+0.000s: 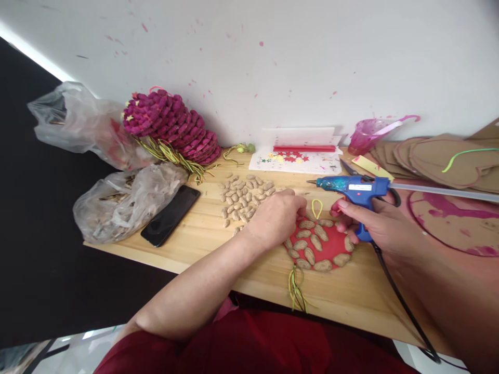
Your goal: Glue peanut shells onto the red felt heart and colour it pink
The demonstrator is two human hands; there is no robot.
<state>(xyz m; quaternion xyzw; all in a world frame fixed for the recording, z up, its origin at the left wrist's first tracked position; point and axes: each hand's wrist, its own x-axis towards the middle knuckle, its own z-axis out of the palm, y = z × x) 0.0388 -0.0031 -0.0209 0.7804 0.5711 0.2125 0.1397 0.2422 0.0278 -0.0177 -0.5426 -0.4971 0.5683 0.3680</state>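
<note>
- The right hand (pixel 374 226) is clamped round the grip of the blue glue gun (pixel 353 187), nozzle pointing left.
- The left hand (pixel 275 215) rests fingers-down on the red shape (pixel 331 248); whether it pinches anything is hidden.
- The peanut-ringed red shape lies near the tabletop's (pixel 202 234) near edge, between the hands.

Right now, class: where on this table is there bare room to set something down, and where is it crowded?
Bare wood lies between the phone and the left hand, down to the near edge, and below the red heart. Crowded: the peanuts, the star sheet, the cardboard at right.
</note>
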